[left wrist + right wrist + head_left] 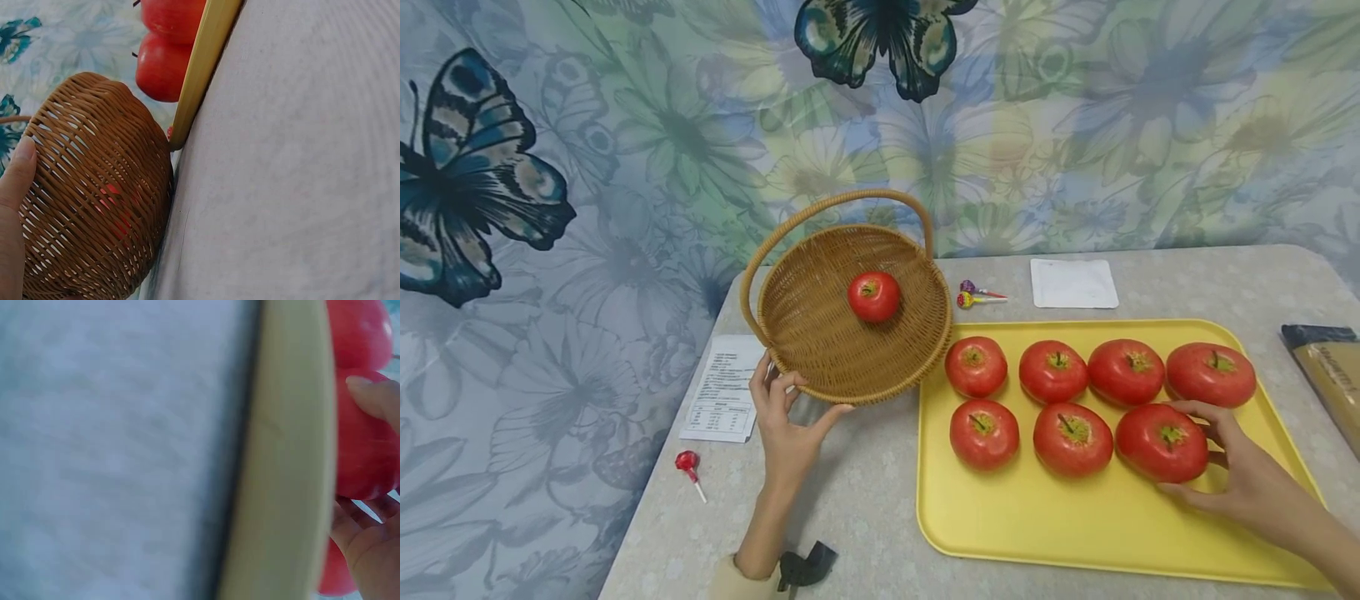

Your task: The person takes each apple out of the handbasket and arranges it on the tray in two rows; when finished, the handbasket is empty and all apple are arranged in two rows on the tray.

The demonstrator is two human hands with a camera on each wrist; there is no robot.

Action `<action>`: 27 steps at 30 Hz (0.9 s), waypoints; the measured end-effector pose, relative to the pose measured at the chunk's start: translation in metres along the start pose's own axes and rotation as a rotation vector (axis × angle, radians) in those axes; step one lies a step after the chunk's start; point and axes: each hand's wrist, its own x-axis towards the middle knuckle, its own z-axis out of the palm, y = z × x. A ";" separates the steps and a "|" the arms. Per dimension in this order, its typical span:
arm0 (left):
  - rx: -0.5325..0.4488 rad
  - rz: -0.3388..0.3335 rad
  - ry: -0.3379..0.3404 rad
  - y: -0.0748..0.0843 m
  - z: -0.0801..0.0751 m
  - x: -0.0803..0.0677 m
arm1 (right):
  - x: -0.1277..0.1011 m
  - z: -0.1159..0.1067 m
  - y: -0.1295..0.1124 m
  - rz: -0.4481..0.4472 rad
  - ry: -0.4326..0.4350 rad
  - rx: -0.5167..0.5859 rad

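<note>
My left hand [790, 433] holds the near rim of a brown wicker basket [805, 308], its thumb [17, 169] laid along the rim in the left wrist view. One red apple [874, 297] lies inside the basket, whose tall handle arches over its far left side. My right hand [1232, 467] grips a red apple [1162, 442] at the right end of the front row on a yellow tray [1045, 525]. Fingers reach round its far right side and the thumb sits at its near edge. Several more apples [1072, 439] stand in two rows on the tray.
Two wrapped lollipops [973, 293] and a white packet [1073, 283] lie behind the tray. Left of the basket are a printed paper [722, 392] and a red lollipop [687, 462]. A brown package [1330, 375] lies at the right; a butterfly-printed cloth [1000, 167] hangs behind.
</note>
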 end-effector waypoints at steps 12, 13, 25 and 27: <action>-0.023 -0.016 0.003 0.000 0.000 -0.001 | 0.008 -0.017 -0.015 -0.157 0.112 -0.125; -0.021 -0.024 0.003 0.001 -0.001 -0.001 | 0.011 -0.022 -0.019 -0.181 0.131 -0.149; -0.035 -0.041 -0.004 0.025 -0.002 0.005 | 0.085 -0.039 -0.101 -0.484 0.021 -0.095; -0.029 -0.045 0.001 0.017 -0.001 0.003 | 0.106 -0.037 -0.117 -0.526 -0.021 -0.103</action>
